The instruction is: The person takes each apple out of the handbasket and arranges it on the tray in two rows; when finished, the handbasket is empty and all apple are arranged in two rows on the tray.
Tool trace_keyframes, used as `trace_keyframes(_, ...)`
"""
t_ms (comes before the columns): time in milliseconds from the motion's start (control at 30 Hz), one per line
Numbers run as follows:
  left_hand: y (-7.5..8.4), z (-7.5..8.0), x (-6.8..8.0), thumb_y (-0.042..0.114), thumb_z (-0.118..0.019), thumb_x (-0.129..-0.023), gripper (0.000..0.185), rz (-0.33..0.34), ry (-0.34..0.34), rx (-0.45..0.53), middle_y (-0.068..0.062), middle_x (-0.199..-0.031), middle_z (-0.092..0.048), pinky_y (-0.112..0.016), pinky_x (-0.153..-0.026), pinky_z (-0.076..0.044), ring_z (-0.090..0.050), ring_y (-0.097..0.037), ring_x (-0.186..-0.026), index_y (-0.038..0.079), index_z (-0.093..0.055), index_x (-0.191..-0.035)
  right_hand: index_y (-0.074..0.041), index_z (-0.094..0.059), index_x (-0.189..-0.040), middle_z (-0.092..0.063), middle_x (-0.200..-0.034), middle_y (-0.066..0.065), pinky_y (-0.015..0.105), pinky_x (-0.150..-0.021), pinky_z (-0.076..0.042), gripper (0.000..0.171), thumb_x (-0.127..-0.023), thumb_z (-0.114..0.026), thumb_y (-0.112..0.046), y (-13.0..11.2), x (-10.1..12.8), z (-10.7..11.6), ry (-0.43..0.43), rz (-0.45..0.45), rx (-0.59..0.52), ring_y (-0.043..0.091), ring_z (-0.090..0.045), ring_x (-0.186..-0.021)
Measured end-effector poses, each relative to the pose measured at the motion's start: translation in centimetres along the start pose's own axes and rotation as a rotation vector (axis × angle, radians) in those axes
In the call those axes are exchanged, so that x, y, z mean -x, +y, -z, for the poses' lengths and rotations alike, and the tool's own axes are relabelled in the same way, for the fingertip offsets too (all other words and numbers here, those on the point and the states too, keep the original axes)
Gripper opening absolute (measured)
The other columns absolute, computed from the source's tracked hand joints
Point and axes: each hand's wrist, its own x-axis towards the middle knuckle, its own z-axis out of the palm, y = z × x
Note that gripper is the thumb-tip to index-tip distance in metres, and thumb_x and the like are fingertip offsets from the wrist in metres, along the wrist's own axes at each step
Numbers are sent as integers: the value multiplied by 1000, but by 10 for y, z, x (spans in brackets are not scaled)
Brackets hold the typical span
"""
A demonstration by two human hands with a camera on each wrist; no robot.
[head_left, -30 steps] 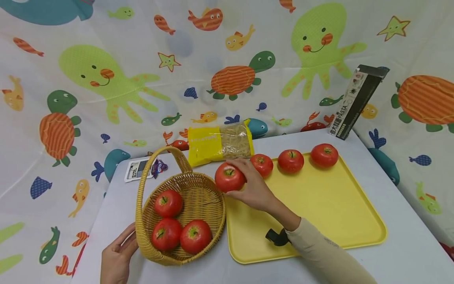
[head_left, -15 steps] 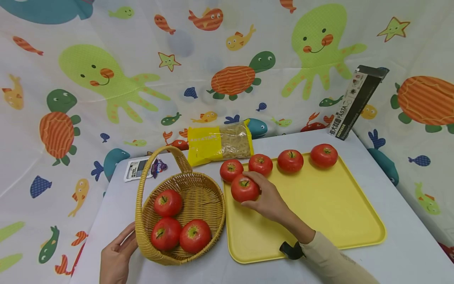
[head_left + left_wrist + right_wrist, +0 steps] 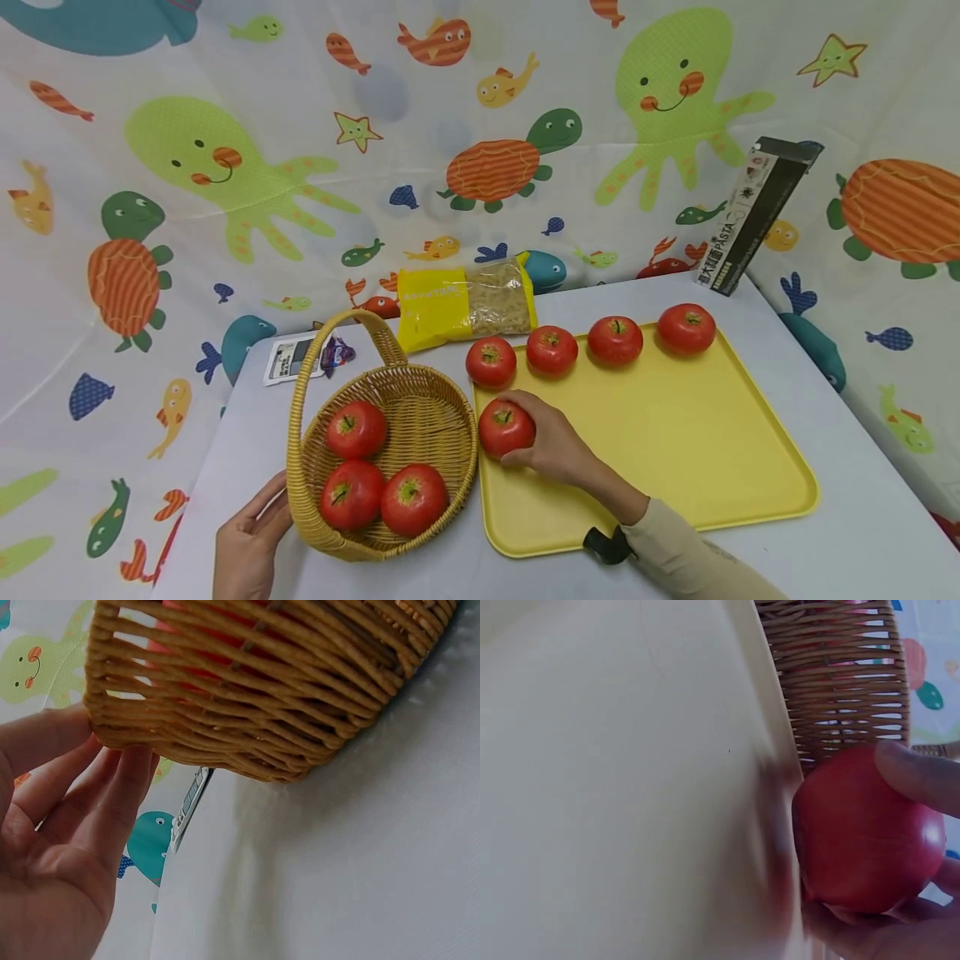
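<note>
Tomato (image 3: 506, 427) in the right hand (image 3: 551, 446), fingers and thumb curled round it, and it sits low at the left edge of the yellow tray (image 3: 690, 433), just beside the wicker basket (image 3: 390, 467). The right wrist view shows that same tomato (image 3: 866, 832) pinned between a fingertip above and the palm below, with the basket weave (image 3: 840, 682) right behind it and the tray surface (image 3: 630, 787) filling the rest of the frame; whether the fruit touches the tray cannot be told from there. Up along the tray's far edge, four more tomatoes stand in a row: one (image 3: 491, 362) near the left corner, the next (image 3: 551, 349), a third (image 3: 615, 340) and the last (image 3: 686, 327) towards the right. Over to the basket now, with three tomatoes (image 3: 375, 483) lying inside under its arched handle (image 3: 330, 350). The left hand (image 3: 247, 542) rests against the basket's near left side, fingers straight and relaxed, touching the weave and gripping nothing; the left wrist view confirms fingertips (image 3: 112, 787) laid on the basket wall (image 3: 262, 690). Behind all this on the grey desk (image 3: 862, 533) lie a yellow bag of pasta (image 3: 465, 304) and a small packet (image 3: 288, 358), while a dark pasta box (image 3: 757, 215) leans against the sea-creature cloth (image 3: 225, 167).
</note>
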Motion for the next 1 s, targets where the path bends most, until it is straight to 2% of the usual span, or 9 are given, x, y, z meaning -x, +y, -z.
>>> trace_keyframes(433,2,0,2,-2,-79,-86,54,-15,-9,3,24,-105,-70,-17,-82,-58,-67,6,-97,10,-66,-137,-10,-54,-141,-59,-135,7,51,-105,-48,79,-72,-92,-7,2,-3,-1,-11,-14,17,26,-57,-121)
trace_keyframes(600,1,-1,2,-2,-79,-86,52,-4,-1,2,24,-105,-69,-17,-83,-58,-67,7,-97,13,-67,-134,-9,-51,-142,-57,-136,8,52,-104,-48,80,-72,-92,-7,4,-3,-2,-22,-9,40,27,-56,-122)
trace_keyframes(867,0,-1,2,-4,-80,-85,49,4,7,22,24,-104,-69,-17,-83,-58,-67,6,-97,18,-71,-128,-8,-46,-144,-52,-141,9,54,-109,-45,87,-71,-91,-3,7,-4,-1,-84,49,79,28,-52,-127)
trace_keyframes(1000,0,-1,2,-6,-79,-85,53,2,9,32,23,-104,-70,-18,-83,-58,-67,6,-97,16,-69,-132,-8,-42,-148,-48,-144,9,51,-112,-43,88,-74,-90,-7,7,-4,3,-143,49,104,26,-50,-130)
